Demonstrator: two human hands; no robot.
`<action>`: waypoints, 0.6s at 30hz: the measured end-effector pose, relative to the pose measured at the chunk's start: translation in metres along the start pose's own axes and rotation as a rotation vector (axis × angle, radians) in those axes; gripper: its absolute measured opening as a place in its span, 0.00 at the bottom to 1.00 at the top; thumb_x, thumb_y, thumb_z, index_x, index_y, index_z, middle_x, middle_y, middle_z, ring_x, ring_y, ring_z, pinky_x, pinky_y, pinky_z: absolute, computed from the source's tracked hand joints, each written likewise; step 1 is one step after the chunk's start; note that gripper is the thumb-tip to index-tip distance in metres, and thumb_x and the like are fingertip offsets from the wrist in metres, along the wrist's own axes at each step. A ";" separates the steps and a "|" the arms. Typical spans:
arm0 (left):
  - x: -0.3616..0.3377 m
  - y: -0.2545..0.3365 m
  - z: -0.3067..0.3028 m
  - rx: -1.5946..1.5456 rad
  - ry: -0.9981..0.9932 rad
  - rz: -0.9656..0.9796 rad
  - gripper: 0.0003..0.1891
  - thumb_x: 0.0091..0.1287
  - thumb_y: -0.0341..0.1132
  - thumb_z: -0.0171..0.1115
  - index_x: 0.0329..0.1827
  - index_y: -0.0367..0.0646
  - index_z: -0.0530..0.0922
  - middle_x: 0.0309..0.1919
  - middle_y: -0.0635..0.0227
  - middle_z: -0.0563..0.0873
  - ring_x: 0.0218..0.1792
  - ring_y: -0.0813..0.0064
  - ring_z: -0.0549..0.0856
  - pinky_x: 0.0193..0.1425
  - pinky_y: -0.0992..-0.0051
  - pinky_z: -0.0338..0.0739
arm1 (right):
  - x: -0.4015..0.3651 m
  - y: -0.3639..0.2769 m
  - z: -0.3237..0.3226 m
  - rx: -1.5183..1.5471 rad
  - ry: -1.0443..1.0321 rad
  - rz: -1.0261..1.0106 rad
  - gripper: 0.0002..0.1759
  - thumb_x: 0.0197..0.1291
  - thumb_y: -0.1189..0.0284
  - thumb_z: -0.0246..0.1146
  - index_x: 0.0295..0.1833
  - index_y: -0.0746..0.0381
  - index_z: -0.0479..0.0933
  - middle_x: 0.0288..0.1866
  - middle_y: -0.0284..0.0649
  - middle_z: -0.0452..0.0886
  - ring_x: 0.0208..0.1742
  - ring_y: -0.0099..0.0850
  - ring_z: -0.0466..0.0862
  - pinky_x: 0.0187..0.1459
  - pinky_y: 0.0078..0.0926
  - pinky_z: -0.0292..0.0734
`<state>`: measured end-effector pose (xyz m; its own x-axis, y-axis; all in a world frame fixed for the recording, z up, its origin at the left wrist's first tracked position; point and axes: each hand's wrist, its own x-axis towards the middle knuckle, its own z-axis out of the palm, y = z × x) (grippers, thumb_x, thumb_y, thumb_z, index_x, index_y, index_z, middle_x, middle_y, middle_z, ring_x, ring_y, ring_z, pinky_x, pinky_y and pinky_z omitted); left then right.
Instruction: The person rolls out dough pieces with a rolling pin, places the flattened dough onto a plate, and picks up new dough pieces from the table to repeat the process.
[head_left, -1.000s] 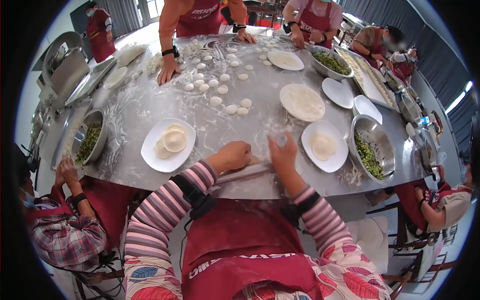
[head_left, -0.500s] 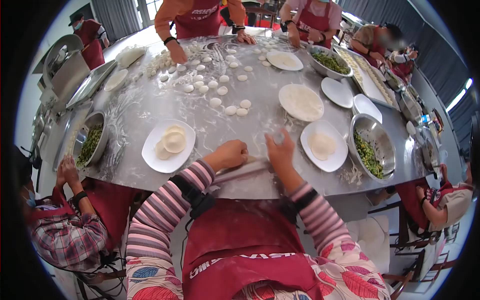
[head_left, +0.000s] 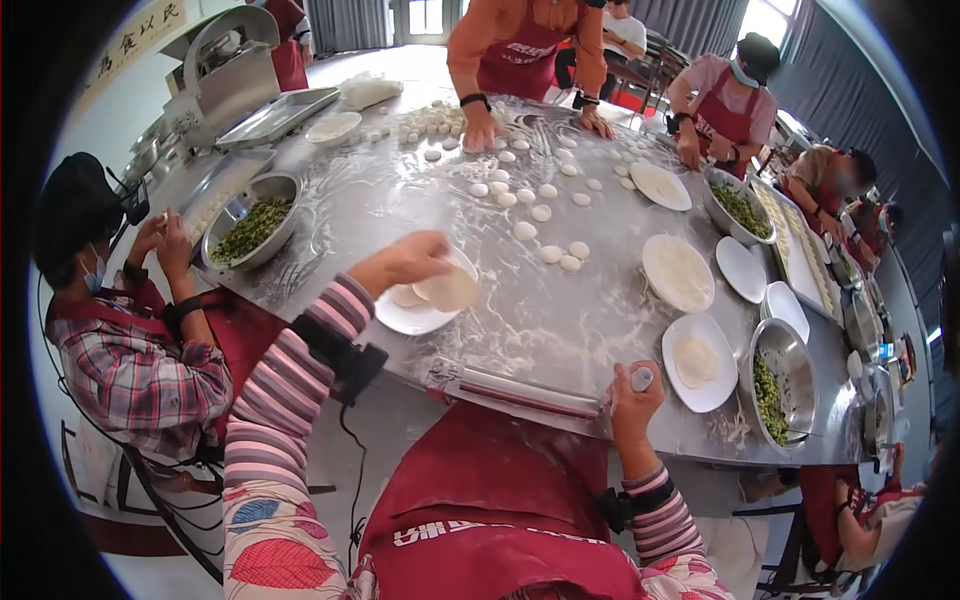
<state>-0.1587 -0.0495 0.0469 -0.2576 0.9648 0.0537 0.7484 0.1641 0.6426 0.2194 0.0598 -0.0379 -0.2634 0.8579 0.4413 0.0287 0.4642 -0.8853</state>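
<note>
My left hand (head_left: 405, 262) pinches the edge of a thin round dough wrapper (head_left: 452, 290), which hangs over the right part of a white plate (head_left: 412, 322). More wrappers (head_left: 405, 296) lie on that plate, partly covered by the held one. Near the table's front edge, my right hand (head_left: 634, 408) is wrapped round a rolling pin (head_left: 642, 378); only its pale round end shows above the fist. Just right of this hand is another white plate (head_left: 690, 400) with dough wrappers (head_left: 694, 360) on it.
Several small dough pieces (head_left: 524, 231) dot the floury metal table (head_left: 480, 335). Bowls of chopped green filling stand at left (head_left: 262, 228) and right (head_left: 770, 395). A co-worker in plaid (head_left: 150, 350) sits close on my left; others work across the table.
My hands, close together at the table edge before, are now apart. The left has moved to the left plate with a wrapper; the right has shifted right and down. The view has turned left.
</note>
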 end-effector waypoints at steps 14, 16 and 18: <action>-0.077 0.111 0.126 -0.007 0.011 0.254 0.16 0.50 0.31 0.64 0.43 0.43 0.76 0.38 0.60 0.77 0.41 0.56 0.77 0.44 0.64 0.72 | 0.093 -0.039 -0.050 0.106 -0.405 0.252 0.14 0.65 0.66 0.49 0.37 0.66 0.73 0.29 0.33 0.75 0.33 0.21 0.74 0.35 0.21 0.72; -0.079 0.110 0.126 0.006 0.060 0.290 0.17 0.48 0.30 0.64 0.43 0.44 0.76 0.37 0.60 0.78 0.41 0.57 0.77 0.43 0.64 0.73 | 0.138 -0.023 -0.065 -0.200 -0.203 0.062 0.13 0.61 0.66 0.56 0.35 0.66 0.76 0.27 0.37 0.78 0.28 0.24 0.77 0.30 0.22 0.72; -0.078 0.109 0.125 -0.002 0.054 0.293 0.17 0.48 0.30 0.64 0.43 0.43 0.76 0.37 0.60 0.78 0.40 0.57 0.77 0.43 0.64 0.73 | 0.179 -0.003 -0.077 -0.714 -0.186 -0.121 0.14 0.48 0.67 0.67 0.38 0.64 0.77 0.31 0.47 0.80 0.30 0.35 0.81 0.32 0.29 0.74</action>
<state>0.0197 -0.0812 0.0175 -0.0635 0.9586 0.2777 0.7944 -0.1198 0.5954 0.2461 0.2287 0.0549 -0.4613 0.7695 0.4417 0.5916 0.6378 -0.4932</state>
